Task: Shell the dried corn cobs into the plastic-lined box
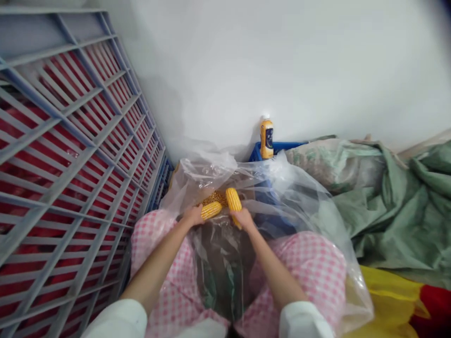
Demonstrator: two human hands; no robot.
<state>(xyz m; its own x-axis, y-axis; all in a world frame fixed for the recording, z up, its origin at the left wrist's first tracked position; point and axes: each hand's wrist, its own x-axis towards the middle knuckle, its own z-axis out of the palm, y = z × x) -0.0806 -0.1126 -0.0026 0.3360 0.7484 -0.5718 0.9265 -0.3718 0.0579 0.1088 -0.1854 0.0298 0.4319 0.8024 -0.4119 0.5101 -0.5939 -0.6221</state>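
Note:
My left hand (193, 215) is closed around one end of a yellow corn cob (211, 211), which points to the right. A second corn cob (233, 199) stands more upright in my right hand (242, 218), gripped near its lower end. The two cobs are close together, and I cannot tell whether they touch. Just behind them, loose corn kernels (215, 197) lie in a large clear plastic bag (310, 202) that is spread open between and over my knees. My fingers are partly hidden behind the cobs.
A tall grey plastic crate (95, 145) with red contents rises at the left. A yellow bottle (267, 138) stands on a blue bin (256, 152) by the white wall (282, 61). Green sheeting (394, 220) and a yellow bag (387, 293) lie at the right.

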